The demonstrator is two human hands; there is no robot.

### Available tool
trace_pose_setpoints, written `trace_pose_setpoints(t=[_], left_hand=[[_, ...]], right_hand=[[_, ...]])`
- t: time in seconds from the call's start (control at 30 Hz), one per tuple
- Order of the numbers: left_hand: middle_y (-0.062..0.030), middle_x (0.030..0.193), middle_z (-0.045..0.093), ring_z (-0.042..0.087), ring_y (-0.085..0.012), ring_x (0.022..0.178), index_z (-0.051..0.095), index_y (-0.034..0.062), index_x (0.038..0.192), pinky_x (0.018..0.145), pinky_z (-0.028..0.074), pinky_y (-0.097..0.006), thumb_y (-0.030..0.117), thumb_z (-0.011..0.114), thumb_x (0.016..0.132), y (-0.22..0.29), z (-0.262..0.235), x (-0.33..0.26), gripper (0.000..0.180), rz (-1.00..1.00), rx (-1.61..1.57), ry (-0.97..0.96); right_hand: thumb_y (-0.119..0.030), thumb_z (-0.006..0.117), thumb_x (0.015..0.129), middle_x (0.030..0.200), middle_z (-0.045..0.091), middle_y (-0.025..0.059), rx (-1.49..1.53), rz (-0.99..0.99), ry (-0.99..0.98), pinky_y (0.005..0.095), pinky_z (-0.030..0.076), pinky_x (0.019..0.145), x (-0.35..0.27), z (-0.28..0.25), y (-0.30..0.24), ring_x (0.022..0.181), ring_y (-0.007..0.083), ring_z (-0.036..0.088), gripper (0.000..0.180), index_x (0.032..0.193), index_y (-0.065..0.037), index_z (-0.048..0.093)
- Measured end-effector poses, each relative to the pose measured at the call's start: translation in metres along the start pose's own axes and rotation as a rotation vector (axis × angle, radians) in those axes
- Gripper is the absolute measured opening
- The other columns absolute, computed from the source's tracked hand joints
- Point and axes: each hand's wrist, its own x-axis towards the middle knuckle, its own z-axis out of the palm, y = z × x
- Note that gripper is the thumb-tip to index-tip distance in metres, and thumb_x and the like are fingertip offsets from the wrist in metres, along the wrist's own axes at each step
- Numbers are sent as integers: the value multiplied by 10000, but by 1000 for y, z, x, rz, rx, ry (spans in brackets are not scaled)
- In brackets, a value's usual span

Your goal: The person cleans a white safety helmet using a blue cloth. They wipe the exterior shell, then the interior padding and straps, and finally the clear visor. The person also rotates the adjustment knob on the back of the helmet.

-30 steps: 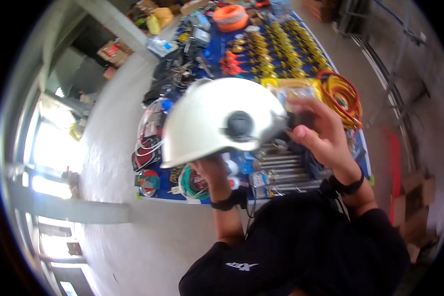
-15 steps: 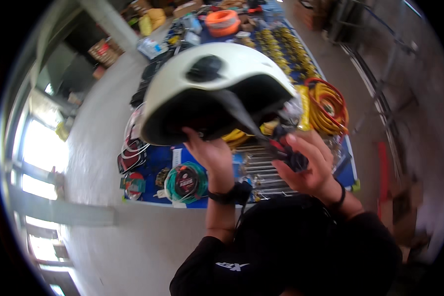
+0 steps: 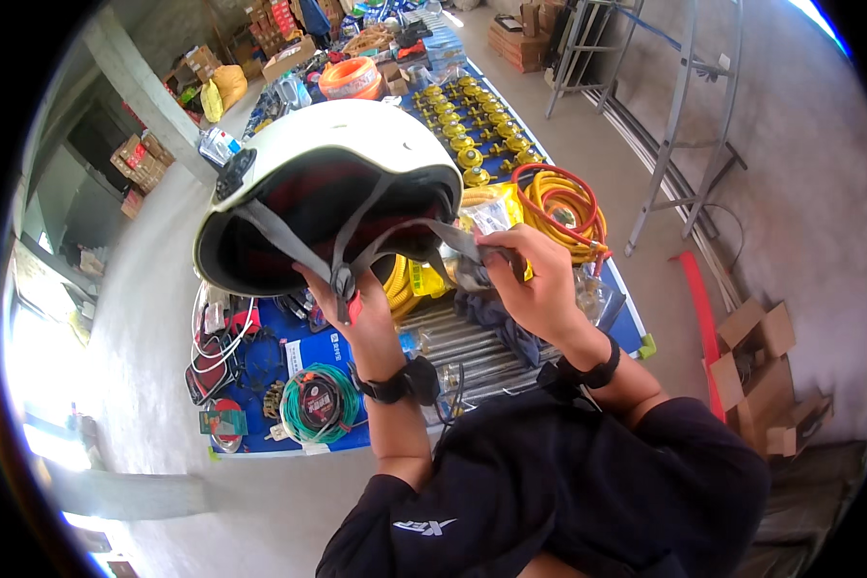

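A white safety helmet [image 3: 352,130], tilted with its dark inside facing me, is held up above the table. Grey webbing straps [image 3: 356,217] hang across its opening and meet at a dark slider below the rim. At that junction my left hand [image 3: 361,323] is closed on the strap, with a bit of red showing by the fingers. My right hand [image 3: 539,279] pinches the loose end of the chin strap, drawn out to the right. What lies inside its curled fingers is mostly hidden. Dark bands circle both wrists.
Below lies a blue-covered table [image 3: 270,332] with a green hose coil [image 3: 320,403], metal rods [image 3: 462,352], yellow-and-red hose [image 3: 564,212], brass-coloured regulators [image 3: 472,159] and an orange coil [image 3: 350,77]. At right stand a stepladder [image 3: 679,135] and open cardboard boxes [image 3: 756,361].
The helmet has moved left and turned, showing more of its inside. My left hand has gone from the rim to the strap junction. My right hand now stretches the strap end rightward.
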Motion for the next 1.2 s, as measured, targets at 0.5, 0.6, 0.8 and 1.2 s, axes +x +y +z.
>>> trace_pose_setpoints(t=[0.5, 0.6, 0.8, 1.2], left_hand=[[-131, 1357, 560, 562, -280, 1211, 461, 63, 1425, 1046, 492, -454, 479, 504, 1049, 14, 17, -27, 563, -55, 32, -15], [-125, 1310, 593, 581, -277, 1186, 500, 58, 1387, 1036, 493, -440, 448, 528, 1027, 17, 7, -52, 532, -161, 180, -81], [-136, 1267, 631, 604, -295, 1169, 562, 50, 1322, 1042, 480, -439, 336, 608, 963, 21, -78, -78, 461, -372, 602, -230], [-153, 1195, 695, 645, -322, 1136, 667, 39, 1212, 1047, 462, -439, 148, 738, 858, 31, -176, -75, 377, -545, 893, -304]], right_hand=[[-129, 734, 874, 1383, 528, 156, 266, 220, -529, 394, 514, 971, -41, -15, -17, 1257, 291, 554, 437, 1279, -47, 595], [-229, 850, 788, 1558, 303, 170, 135, 291, 64, 445, 487, 1023, -49, -9, 7, 1367, 321, 444, 946, 1540, -74, 297], [-302, 951, 644, 1641, 197, 206, 164, 107, -392, 431, 301, 1193, -49, -23, 18, 1489, 354, 299, 1315, 1599, -10, 94], [-191, 877, 765, 1506, 479, 219, 83, 438, -436, 370, 377, 1136, -119, -31, 70, 1391, 300, 490, 1137, 1597, -1, 125]])
